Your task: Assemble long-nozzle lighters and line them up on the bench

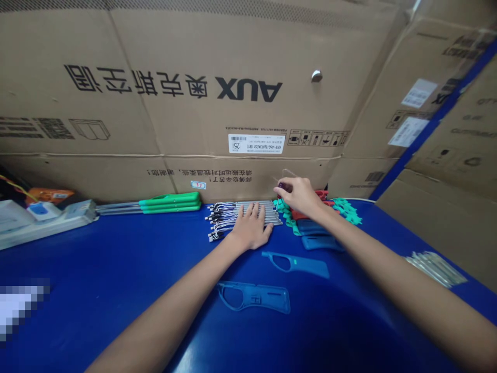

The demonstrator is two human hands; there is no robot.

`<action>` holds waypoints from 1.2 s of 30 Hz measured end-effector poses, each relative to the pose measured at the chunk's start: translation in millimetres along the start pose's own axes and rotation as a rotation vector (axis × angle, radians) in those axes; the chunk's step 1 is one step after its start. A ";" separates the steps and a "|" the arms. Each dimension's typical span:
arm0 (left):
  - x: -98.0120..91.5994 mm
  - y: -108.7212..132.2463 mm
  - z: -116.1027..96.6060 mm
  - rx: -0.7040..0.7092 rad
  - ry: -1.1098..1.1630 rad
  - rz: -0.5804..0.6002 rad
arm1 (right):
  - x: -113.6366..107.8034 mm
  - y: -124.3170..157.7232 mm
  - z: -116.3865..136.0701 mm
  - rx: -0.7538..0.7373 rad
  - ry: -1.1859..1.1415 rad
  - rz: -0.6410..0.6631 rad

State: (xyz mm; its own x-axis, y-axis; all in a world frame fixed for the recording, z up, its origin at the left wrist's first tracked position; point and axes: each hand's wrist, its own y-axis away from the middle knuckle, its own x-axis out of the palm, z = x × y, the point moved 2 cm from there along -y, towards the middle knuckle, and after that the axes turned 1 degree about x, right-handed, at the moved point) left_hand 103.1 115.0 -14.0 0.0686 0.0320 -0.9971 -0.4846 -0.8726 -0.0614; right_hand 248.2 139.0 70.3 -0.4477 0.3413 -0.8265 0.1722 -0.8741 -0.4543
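My left hand lies flat on a row of metal rods with thin wires at their left ends, its fingers spread and holding nothing. My right hand pinches a small dark-handled screwdriver just right of the rods, with its thin shaft pointing down. Beneath that hand lies a heap of red, teal and dark blue plastic parts. Two blue plastic handle shells lie on the table nearer me.
Green-handled metal rods lie along the back edge of the blue table. A white power strip sits at the left, and loose metal rods lie at the right. Large cardboard boxes stand behind.
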 end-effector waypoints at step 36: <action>-1.8 -2.0 3.9 -0.033 0.033 -0.088 | -9.2 6.9 -0.6 -0.004 0.053 -0.015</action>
State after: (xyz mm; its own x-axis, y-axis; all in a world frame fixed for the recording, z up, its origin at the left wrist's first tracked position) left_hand 100.5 118.6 -12.2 0.1386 0.0931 -0.9860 -0.4463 -0.8829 -0.1461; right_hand 254.0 130.0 74.6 -0.4029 0.3720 -0.8362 0.1695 -0.8676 -0.4676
